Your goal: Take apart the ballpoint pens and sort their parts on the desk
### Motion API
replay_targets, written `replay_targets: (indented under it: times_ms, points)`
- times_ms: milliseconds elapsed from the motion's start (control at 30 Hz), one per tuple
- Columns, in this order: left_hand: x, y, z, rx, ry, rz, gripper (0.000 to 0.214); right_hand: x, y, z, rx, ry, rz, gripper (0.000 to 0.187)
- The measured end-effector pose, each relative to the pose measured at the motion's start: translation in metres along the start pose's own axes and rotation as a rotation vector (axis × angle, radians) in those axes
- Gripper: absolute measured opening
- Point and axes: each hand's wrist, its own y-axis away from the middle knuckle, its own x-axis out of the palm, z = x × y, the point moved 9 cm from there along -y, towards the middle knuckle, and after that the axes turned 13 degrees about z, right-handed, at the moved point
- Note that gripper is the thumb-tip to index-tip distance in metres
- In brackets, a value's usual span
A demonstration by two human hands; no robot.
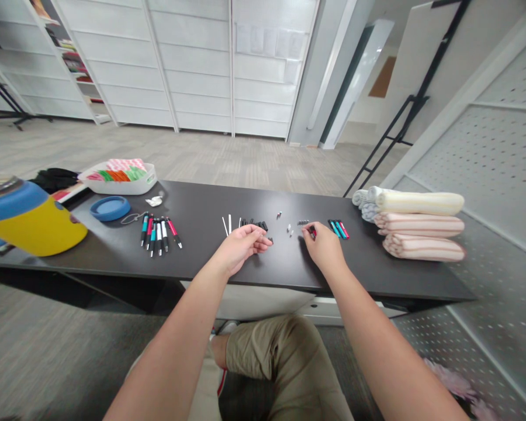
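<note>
My left hand [242, 245] rests on the black table [201, 263], fingers curled around a small black pen part [266, 239]. Just beyond it lie white refill tubes [227, 224] and several black pen pieces [256, 223]. My right hand [322, 244] lies to the right, fingers pinched on a red pen piece [312, 231]. Small springs and tips [289, 228] are scattered between the hands. A few coloured pen barrels [338, 228] lie right of the right hand. A row of assembled pens [158, 231] lies to the left.
A stack of rolled towels [421, 228] sits at the table's right end. At the left stand a yellow and blue jug [26, 222], a blue lid [110, 207] and a white tray [127, 186] of coloured packets. My knees are under the table edge.
</note>
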Motion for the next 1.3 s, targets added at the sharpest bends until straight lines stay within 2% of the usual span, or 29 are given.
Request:
replay_targets:
  times_ms: [233, 500, 700, 833, 1300]
  points:
    - [-0.001, 0.001, 0.000, 0.003, -0.003, -0.007, 0.034, 0.009, -0.003, -0.001, 0.063, 0.070, 0.088, 0.010]
    - [0.000, 0.000, 0.000, 0.007, -0.001, 0.000, 0.033, 0.015, -0.007, -0.005, 0.004, 0.017, 0.147, 0.014]
    - [0.001, 0.001, -0.001, 0.008, -0.003, 0.001, 0.034, 0.013, -0.005, -0.014, 0.064, -0.089, 0.125, 0.017]
    - [0.001, 0.001, -0.001, 0.008, -0.005, 0.001, 0.034, 0.011, -0.004, -0.013, 0.091, -0.077, 0.122, 0.014]
    - [0.001, 0.001, -0.001, -0.001, -0.009, -0.006, 0.034, 0.014, -0.004, -0.006, 0.006, -0.039, 0.176, 0.016]
